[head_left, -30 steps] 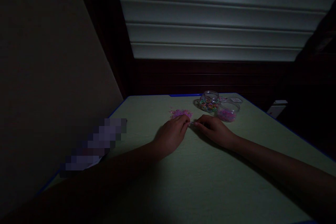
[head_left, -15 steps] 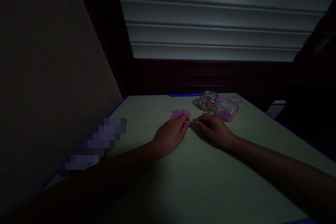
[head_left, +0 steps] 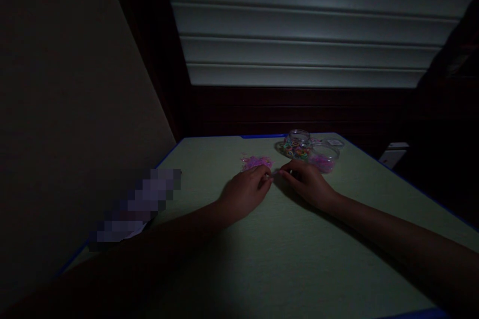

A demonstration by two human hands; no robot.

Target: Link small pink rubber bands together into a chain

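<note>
dim; grn tbl point(head_left: 299, 254), prob shutter point(head_left: 307, 28)

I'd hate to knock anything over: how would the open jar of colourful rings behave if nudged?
With its rings sitting low, the jar would probably slide before tipping. Smooth-looking and clear, it could feel slippery. The rings look small and loose, so might spill if toppled.

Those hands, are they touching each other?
Apart: the head view shows a gap between left hand and right hand, bridged by a thin strand.
</note>
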